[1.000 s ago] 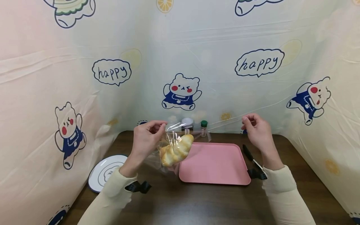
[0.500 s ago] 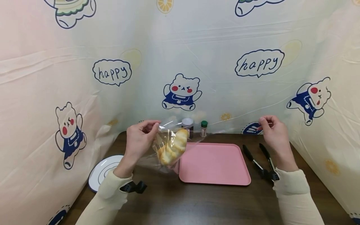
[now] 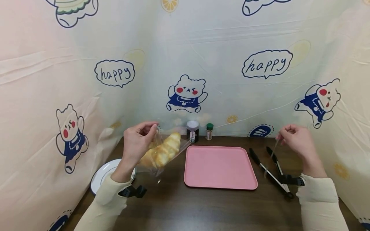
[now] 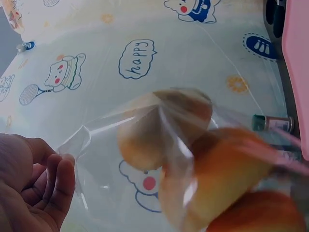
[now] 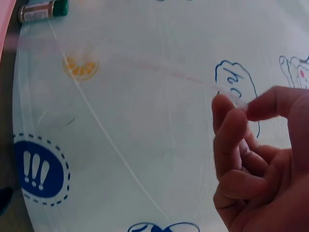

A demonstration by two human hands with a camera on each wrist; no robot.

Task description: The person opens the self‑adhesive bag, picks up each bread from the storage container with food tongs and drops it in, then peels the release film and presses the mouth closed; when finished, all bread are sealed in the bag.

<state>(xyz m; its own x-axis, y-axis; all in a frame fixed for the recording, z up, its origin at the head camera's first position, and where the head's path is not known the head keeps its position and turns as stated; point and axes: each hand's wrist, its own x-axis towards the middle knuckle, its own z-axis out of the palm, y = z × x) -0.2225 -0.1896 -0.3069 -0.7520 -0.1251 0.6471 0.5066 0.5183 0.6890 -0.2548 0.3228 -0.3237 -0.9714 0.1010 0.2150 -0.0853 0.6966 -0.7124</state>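
A clear plastic bag [image 4: 104,169] hangs from my left hand [image 3: 137,139], pinched at its upper corner between thumb and fingers. Inside lies a golden, ridged bread roll [image 3: 163,149], tilted with one end up, held over the table left of the pink tray [image 3: 221,168]. On the right, above the tongs, my right hand [image 3: 299,139] pinches a thin clear plastic strip [image 3: 273,150] that dangles down. In the right wrist view the strip [image 5: 183,76] trails off to the left, blurred, from the right hand's [image 5: 256,154] thumb and fingertip.
Black-handled tongs [image 3: 271,176] lie right of the tray. A white plate [image 3: 101,173] with a dark rim sits at the left, partly behind the left forearm. A dark jar [image 3: 192,132] and a green-capped shaker [image 3: 209,132] stand at the back by the printed cloth.
My right hand has moved right, away from the bag, and the stretched plastic between the hands has parted into a loose strip. My left hand and the bag have shifted left.
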